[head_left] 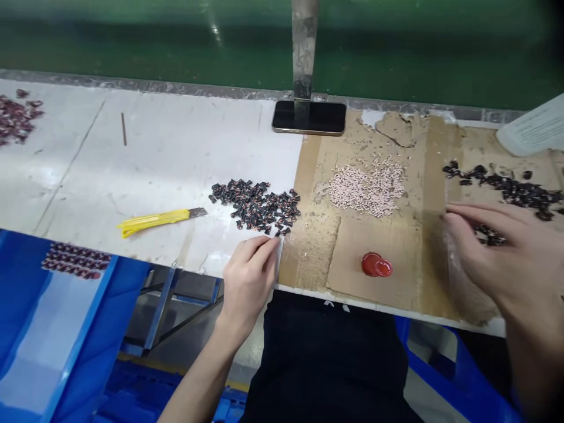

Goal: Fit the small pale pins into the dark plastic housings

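My left hand [251, 273] is closed in a pinch at the near edge of a pile of small black pieces with coppery ends [264, 205]. A dark bit shows by its fingertips, but I cannot tell whether it is gripped. To the right, my right hand [493, 244] pinches thumb and forefinger together above the cardboard; anything between them is too small to make out. Dark, shiny pieces [520, 191] lie behind and under that hand. Between the hands are a heap of tiny pinkish metal pieces [368, 188] and a dab of red paste [376, 265].
A yellow utility knife [161, 220] lies left, blade exposed. A phone [308, 117] sits at the back by a metal post [304, 47]. Reddish pieces [17, 119] lie far left; a white bottle [535, 126] is far right. A blue bin [94, 335] holds rows of dark-red pieces.
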A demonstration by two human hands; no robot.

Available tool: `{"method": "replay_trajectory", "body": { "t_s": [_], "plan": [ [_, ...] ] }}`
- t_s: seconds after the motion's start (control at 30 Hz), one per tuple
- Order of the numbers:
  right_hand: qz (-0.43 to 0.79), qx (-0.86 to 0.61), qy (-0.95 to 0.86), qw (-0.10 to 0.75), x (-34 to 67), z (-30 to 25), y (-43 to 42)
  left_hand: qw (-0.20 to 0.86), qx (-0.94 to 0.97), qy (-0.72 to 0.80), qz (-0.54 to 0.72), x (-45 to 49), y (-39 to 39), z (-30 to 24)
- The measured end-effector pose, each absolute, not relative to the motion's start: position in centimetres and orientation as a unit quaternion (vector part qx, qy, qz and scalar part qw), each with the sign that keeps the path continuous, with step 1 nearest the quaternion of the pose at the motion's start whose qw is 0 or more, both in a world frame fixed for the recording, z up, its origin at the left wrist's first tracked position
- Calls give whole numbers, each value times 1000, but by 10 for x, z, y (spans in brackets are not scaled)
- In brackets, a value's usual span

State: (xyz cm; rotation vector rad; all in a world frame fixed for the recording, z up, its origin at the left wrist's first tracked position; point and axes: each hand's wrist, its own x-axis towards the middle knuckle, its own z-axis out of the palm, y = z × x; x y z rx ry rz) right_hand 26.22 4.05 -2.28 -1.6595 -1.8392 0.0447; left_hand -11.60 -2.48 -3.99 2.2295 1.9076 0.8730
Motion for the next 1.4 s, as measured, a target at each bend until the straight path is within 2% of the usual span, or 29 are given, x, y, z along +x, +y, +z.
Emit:
{"method": "replay_trajectory", "body": {
  "t_s": [0.03,0.1,0.23,0.33,0.6,0.83,0.97,1.13,1.27,1.4],
  "plan": [
    [23,-591,-736,330,241,-16,49,41,736,614,280,-117,-25,-38],
    [42,-540,-790,288,206,-10,66,51,755,598,264,-120,-25,-33],
    [68,-514,-831,200,175,-14,92,89,773,582,234,-124,-24,-26],
    [72,-507,-841,172,170,-19,97,107,751,605,242,-122,-26,-24],
    [52,-523,-823,216,165,-14,96,174,691,664,225,-117,-31,-18],
    [82,-541,-796,259,167,-10,96,145,721,651,188,-121,-36,-24],
    [124,-561,-768,284,172,-5,93,186,655,679,274,-117,-38,-17],
    [165,-593,-724,312,175,-3,92,339,535,620,464,-87,-24,3],
    [185,-610,-687,349,178,-3,91,410,538,545,495,-55,-2,11],
    [212,-610,-654,393,182,3,85,394,585,508,494,-26,19,7]
  ]
}}
